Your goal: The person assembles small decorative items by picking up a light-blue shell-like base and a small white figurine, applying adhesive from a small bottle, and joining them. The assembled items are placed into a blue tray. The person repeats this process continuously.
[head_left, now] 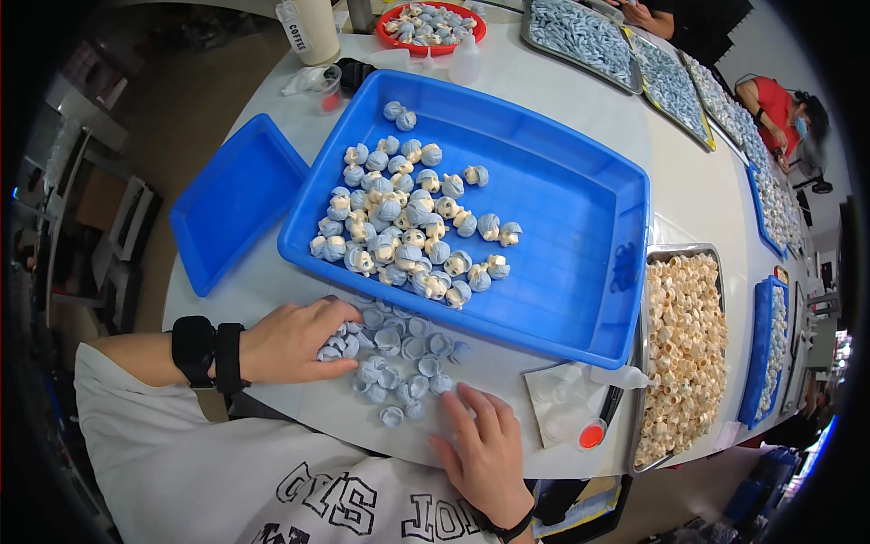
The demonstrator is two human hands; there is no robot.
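Note:
A scatter of hollow blue-grey doll-hair shells [413, 348] lies on the white tabletop in front of me. My left hand [294, 343] curls its fingers and thumb round a cluster of these shells at the left of the scatter. At the near right side my right hand [485, 446] has its fingers apart and holds nothing; its fingertips are close beside the nearest shells. Just beyond, a large blue bin [544, 263] holds many small doll heads [412, 213] with blue-grey hair, mostly heaped in its left half.
Left of the bin leans a smaller blue tray [237, 204]. A metal tray of cream-coloured shells [684, 354] stands at the right, near a squeeze bottle [621, 376] and a small cup with red stuff [592, 435]. Farther back are a red basin [431, 41], filled trays [580, 41] and co-workers.

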